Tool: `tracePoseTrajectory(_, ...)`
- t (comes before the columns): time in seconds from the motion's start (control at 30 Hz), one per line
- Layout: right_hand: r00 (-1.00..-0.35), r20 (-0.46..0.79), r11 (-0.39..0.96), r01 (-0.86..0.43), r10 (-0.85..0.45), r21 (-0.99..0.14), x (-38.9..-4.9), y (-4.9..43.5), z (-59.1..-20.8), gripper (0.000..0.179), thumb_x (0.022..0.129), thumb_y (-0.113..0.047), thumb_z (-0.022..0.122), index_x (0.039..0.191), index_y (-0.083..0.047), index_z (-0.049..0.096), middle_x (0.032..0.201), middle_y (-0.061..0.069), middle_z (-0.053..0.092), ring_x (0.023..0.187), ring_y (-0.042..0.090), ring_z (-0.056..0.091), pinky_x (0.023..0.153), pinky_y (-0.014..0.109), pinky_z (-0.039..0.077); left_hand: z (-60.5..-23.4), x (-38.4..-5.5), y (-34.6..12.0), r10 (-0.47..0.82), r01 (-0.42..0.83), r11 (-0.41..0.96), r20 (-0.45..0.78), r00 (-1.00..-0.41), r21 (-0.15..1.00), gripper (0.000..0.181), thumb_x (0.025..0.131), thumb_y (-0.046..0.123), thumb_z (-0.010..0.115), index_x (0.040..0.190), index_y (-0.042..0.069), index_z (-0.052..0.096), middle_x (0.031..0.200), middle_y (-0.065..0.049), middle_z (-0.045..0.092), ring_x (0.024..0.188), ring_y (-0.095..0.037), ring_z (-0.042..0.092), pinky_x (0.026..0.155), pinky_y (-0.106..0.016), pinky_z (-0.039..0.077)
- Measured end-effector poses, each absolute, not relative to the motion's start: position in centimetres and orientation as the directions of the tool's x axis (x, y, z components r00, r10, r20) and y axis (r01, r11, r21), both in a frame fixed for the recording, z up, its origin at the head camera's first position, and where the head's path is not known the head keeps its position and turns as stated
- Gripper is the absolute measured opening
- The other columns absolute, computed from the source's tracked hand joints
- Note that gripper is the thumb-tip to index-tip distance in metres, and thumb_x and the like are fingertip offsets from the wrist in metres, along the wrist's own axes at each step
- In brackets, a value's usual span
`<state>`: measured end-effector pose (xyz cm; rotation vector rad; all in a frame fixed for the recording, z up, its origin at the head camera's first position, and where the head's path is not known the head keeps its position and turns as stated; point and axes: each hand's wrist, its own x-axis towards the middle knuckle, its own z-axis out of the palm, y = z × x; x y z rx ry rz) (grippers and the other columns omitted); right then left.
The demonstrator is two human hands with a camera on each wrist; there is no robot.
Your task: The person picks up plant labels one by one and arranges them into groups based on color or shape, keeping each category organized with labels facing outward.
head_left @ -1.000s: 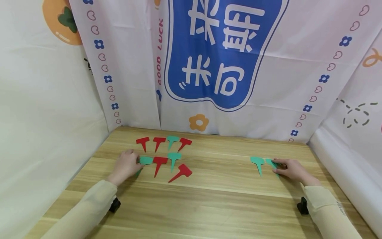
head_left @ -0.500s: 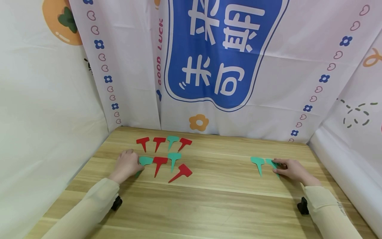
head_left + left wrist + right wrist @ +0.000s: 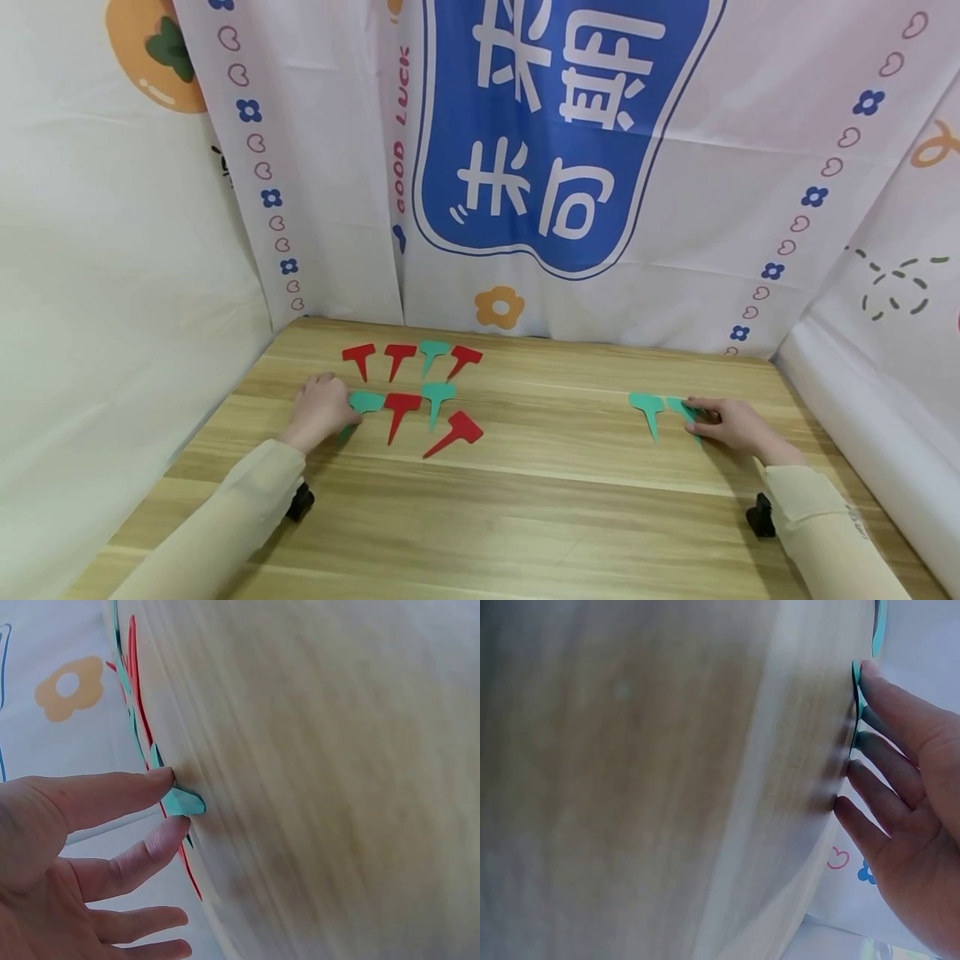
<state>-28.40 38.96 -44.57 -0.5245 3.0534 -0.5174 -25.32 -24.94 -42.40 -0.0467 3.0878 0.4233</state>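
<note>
T-shaped plastic plant labels in red and green lie flat on the wooden table. In the head view my left hand [image 3: 322, 411] is at the left end of the nearer row, thumb and index finger pinching a green plant label [image 3: 182, 801]; the other fingers stay spread. A red label [image 3: 402, 406] lies just right of it. Far to the right, my right hand [image 3: 735, 427] pinches another green label [image 3: 857, 705] between thumb and index finger, low on the tabletop. Beside that one lies a second green label [image 3: 647, 406], untouched.
A back row holds red labels [image 3: 360, 357] and one green label [image 3: 432, 354]. In the nearer row are a green label [image 3: 437, 396] and a tilted red label [image 3: 459, 431]. Printed white cloth [image 3: 337, 208] hangs behind the wooden table [image 3: 525, 517].
My left wrist and forearm have shifted slightly to the right, while the left fingers stay at the green label. The right hand and the labels look the same.
</note>
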Motion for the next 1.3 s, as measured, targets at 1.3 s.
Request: tracePoseTrajectory(1.3,-0.943,0.067,0.89,-0.331,-0.327,-0.314,-28.2,38.9,-44.6,0.054,0.083,-0.035,0.071,0.124,-0.002,0.061,0.127,0.026,0.057,0.115,0.049,0.051,0.092,0.06,0.043,-42.9,-25.4,-26.4,-0.092,-0.125,0.906,-0.101,-0.991,0.405,0.033,0.073,0.026,0.077,0.057,0.007,0.056,0.121,-0.03,0.051,0.113,-0.053,0.038,0.087,-0.06,0.041)
